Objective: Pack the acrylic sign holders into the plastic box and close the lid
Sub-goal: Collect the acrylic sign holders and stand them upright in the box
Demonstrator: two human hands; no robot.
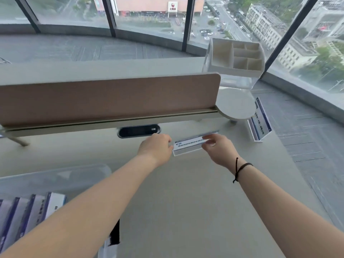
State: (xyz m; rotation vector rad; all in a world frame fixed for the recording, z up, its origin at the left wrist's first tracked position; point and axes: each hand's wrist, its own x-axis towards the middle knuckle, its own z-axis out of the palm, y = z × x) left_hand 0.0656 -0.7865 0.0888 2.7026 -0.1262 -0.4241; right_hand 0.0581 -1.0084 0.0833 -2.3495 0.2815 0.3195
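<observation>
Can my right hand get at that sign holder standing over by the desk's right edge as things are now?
Probably not yet: the right hand and left hand are holding another sign holder. The standing sign holder sits unobstructed.

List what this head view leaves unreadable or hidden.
- Plastic box: cut off by the left and bottom edges, partly behind the left forearm; sign count and lid unknown.
- Print on the held sign holder: blurred, too small.
- Left hand fingers: curled away, grip unseen.
- Standing sign holder: text unreadable.
</observation>
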